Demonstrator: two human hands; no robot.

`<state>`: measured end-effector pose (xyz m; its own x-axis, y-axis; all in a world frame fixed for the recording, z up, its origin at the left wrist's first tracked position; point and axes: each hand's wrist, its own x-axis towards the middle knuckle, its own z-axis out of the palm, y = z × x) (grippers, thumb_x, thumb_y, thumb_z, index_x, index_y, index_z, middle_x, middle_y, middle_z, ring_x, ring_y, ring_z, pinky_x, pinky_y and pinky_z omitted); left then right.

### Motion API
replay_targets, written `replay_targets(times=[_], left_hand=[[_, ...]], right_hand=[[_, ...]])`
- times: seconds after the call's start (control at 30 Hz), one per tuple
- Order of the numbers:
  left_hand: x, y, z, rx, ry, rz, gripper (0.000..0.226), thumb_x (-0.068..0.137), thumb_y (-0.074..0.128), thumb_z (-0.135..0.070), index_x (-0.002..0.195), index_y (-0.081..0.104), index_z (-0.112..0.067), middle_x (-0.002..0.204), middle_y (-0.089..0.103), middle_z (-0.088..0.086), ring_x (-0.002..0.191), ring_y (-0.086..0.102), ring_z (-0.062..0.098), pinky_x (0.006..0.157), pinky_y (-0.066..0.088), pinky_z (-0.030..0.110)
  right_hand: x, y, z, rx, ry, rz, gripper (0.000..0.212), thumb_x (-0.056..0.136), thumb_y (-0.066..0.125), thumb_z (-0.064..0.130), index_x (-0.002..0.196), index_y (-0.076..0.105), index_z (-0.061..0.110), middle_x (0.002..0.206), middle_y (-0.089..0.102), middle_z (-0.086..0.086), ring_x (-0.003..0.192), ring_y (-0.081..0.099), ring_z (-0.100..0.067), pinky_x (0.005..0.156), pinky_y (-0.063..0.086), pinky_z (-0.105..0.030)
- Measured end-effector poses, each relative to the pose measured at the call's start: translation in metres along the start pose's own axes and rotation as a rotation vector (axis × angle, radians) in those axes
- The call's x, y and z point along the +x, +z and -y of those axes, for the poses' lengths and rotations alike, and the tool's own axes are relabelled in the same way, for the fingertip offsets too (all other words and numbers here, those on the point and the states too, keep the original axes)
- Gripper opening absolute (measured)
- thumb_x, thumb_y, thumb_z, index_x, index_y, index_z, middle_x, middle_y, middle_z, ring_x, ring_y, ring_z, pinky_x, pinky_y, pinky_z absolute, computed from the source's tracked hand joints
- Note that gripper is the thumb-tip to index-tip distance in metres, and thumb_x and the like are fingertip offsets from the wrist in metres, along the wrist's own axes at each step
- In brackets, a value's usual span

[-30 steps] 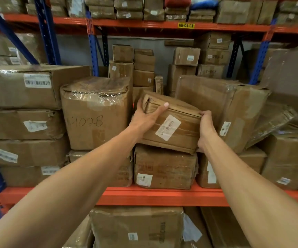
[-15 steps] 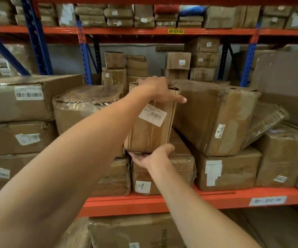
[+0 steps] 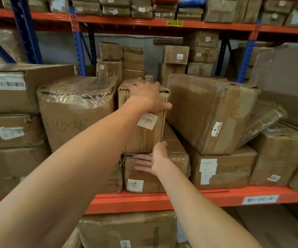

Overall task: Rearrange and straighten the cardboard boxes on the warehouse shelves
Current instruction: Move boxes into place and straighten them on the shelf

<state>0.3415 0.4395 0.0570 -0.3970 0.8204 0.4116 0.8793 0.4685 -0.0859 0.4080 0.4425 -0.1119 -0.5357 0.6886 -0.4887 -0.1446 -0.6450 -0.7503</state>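
Observation:
A small cardboard box (image 3: 144, 135) with a white barcode label stands upright on end on a lower box (image 3: 144, 178), between a plastic-wrapped box marked 1028 (image 3: 73, 119) and a large tilted box (image 3: 205, 111). My left hand (image 3: 146, 95) lies over its top front edge, fingers spread across the top and thumb on the front face. My right hand (image 3: 153, 160) is at the small box's bottom edge, fingers flat against the lower box's front. The small box's right side touches the large tilted box.
The orange shelf beam (image 3: 162, 199) runs along the front, with a white tag at the right. Stacked boxes (image 3: 10, 104) fill the left. More boxes (image 3: 278, 161) sit at the right, smaller ones at the back (image 3: 176, 54). Blue uprights (image 3: 78, 51) divide the bays.
The small box went from lying tilted to standing on end. It now rests on the lower box; my left hand stays on top and my right hand has slid down under its bottom edge.

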Motion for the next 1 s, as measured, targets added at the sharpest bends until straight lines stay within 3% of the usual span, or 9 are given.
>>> replay_targets(times=[0.1, 0.2, 0.33, 0.5, 0.73, 0.8, 0.9, 1.0], left_hand=[[-0.006, 0.006, 0.012, -0.026, -0.019, -0.023, 0.103, 0.077, 0.051, -0.086, 0.157, 0.027, -0.026, 0.162, 0.032, 0.019, 0.147, 0.027, 0.048, 0.112, 0.016, 0.076], [-0.011, 0.013, 0.006, 0.013, 0.014, -0.051, 0.103, 0.077, 0.047, -0.087, 0.157, 0.025, -0.027, 0.163, 0.029, 0.018, 0.147, 0.025, 0.048, 0.111, 0.015, 0.076], [-0.011, 0.022, -0.009, 0.080, 0.047, -0.085, 0.102, 0.076, 0.043, -0.088, 0.156, 0.027, -0.027, 0.163, 0.030, 0.017, 0.147, 0.025, 0.048, 0.112, 0.014, 0.078], [-0.003, 0.021, -0.012, 0.100, 0.059, -0.068, 0.104, 0.073, 0.041, -0.091, 0.155, 0.031, -0.029, 0.162, 0.032, 0.016, 0.146, 0.028, 0.048, 0.112, 0.012, 0.079], [-0.001, 0.011, -0.019, 0.108, 0.066, -0.048, 0.102, 0.076, 0.036, -0.093, 0.153, 0.038, -0.027, 0.161, 0.035, 0.017, 0.146, 0.031, 0.045, 0.116, 0.009, 0.074], [-0.003, 0.008, -0.023, 0.137, 0.070, -0.029, 0.102, 0.077, 0.034, -0.093, 0.153, 0.038, -0.025, 0.161, 0.035, 0.018, 0.146, 0.032, 0.045, 0.115, 0.009, 0.074], [-0.005, 0.005, -0.028, 0.145, 0.062, 0.000, 0.101, 0.080, 0.034, -0.091, 0.154, 0.037, -0.023, 0.160, 0.035, 0.019, 0.146, 0.032, 0.045, 0.114, 0.009, 0.076], [-0.004, 0.004, -0.032, 0.135, 0.053, -0.010, 0.100, 0.080, 0.035, -0.090, 0.153, 0.038, -0.022, 0.160, 0.034, 0.021, 0.147, 0.030, 0.045, 0.115, 0.008, 0.075]], right_hand=[[0.002, -0.008, 0.006, -0.251, -0.022, -0.042, 0.097, 0.104, 0.007, 0.067, 0.121, 0.057, -0.014, 0.078, 0.075, -0.028, 0.081, 0.074, -0.041, 0.092, 0.057, -0.058], [-0.004, -0.027, 0.011, -0.396, -0.024, -0.054, 0.086, 0.108, 0.016, 0.060, 0.098, 0.069, -0.006, 0.077, 0.076, -0.025, 0.080, 0.074, -0.039, 0.084, 0.060, -0.052], [-0.019, -0.061, 0.025, -0.515, -0.057, -0.044, 0.062, 0.109, 0.032, 0.050, 0.102, 0.070, 0.001, 0.078, 0.078, -0.019, 0.067, 0.077, -0.033, 0.061, 0.064, -0.042], [-0.044, -0.104, 0.056, -0.588, -0.218, -0.106, 0.045, 0.108, 0.045, 0.040, 0.105, 0.070, 0.002, 0.091, 0.079, -0.018, 0.067, 0.075, -0.030, 0.058, 0.064, -0.038], [-0.073, -0.152, 0.102, -0.682, -0.411, -0.308, 0.019, 0.100, 0.057, 0.021, 0.101, 0.069, 0.006, 0.083, 0.080, -0.013, 0.062, 0.076, -0.024, 0.053, 0.061, -0.032], [-0.078, -0.161, 0.112, -0.649, -0.470, -0.361, 0.014, 0.099, 0.061, 0.018, 0.103, 0.068, 0.007, 0.076, 0.079, -0.011, 0.066, 0.078, -0.026, 0.057, 0.064, -0.035], [-0.082, -0.173, 0.119, -0.605, -0.545, -0.440, 0.016, 0.098, 0.063, 0.014, 0.110, 0.068, 0.005, 0.087, 0.078, -0.012, 0.075, 0.078, -0.028, 0.064, 0.064, -0.037], [-0.091, -0.181, 0.121, -0.672, -0.632, -0.549, 0.016, 0.097, 0.064, 0.018, 0.106, 0.073, 0.007, 0.094, 0.076, -0.010, 0.084, 0.075, -0.026, 0.082, 0.063, -0.044]])
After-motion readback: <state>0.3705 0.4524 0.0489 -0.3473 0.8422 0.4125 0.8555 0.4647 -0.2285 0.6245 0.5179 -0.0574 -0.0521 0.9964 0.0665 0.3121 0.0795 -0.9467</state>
